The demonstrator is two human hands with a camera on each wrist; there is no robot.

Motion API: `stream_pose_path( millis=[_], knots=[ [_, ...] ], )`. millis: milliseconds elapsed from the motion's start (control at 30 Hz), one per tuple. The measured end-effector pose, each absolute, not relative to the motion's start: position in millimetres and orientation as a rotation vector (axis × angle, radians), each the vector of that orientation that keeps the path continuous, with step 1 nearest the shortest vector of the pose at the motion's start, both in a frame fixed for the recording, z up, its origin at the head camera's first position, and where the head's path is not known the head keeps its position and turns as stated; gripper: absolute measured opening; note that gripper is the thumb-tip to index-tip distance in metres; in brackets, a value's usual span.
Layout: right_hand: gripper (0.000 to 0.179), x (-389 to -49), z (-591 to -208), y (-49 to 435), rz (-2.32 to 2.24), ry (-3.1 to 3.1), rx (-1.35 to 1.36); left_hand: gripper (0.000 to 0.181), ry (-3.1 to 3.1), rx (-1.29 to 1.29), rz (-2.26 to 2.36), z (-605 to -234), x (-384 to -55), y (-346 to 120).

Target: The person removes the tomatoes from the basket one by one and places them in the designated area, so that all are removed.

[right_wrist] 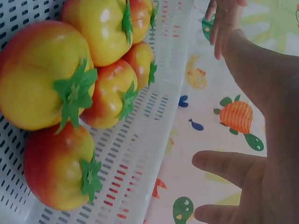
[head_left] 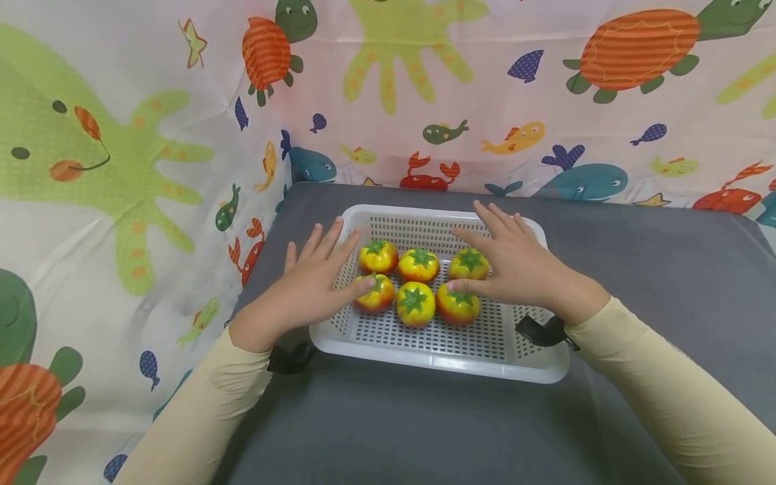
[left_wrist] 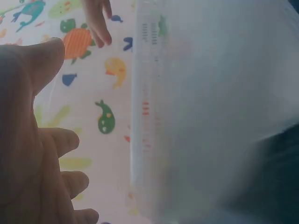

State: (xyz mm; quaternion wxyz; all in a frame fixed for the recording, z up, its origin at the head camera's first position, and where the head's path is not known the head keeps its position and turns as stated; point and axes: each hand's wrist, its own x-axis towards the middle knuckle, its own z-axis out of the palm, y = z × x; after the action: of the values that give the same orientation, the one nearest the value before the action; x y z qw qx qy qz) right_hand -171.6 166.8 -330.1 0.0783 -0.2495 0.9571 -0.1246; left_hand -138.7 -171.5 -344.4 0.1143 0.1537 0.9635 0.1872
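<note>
Several yellow-and-red tomatoes (head_left: 415, 304) with green leafy tops stand in two rows inside a white perforated plastic basket (head_left: 436, 364). My left hand (head_left: 315, 273) hovers over the basket's left side, fingers spread, its thumb overlapping the front-left tomato in the head view. Above the right side my right hand (head_left: 515, 259) is also spread, its thumb in front of the right-hand tomatoes. Neither hand holds anything. In the right wrist view the tomatoes (right_wrist: 44, 74) lie apart from the spread fingers. Blurred basket wall (left_wrist: 196, 116) fills much of the left wrist view.
The basket stands on a grey table (head_left: 655, 283). A curtain (head_left: 388, 128) printed with sea animals hangs behind the table and along its left side. Dark straps (head_left: 542, 331) sit at both wrists.
</note>
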Motion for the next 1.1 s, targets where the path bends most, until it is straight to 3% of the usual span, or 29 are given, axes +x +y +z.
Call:
stream_pose_path(
  millis=[667,1100],
  knots=[
    [0.079,-165,-345,156,-0.345,2.705,-0.832,0.101,2.804,0.370,0.598,-389,-129,-202],
    [0.074,-169,-359,149,-0.225,2.633,-0.856,0.096,2.784,0.364,0.681,-394,-127,-200]
  ],
)
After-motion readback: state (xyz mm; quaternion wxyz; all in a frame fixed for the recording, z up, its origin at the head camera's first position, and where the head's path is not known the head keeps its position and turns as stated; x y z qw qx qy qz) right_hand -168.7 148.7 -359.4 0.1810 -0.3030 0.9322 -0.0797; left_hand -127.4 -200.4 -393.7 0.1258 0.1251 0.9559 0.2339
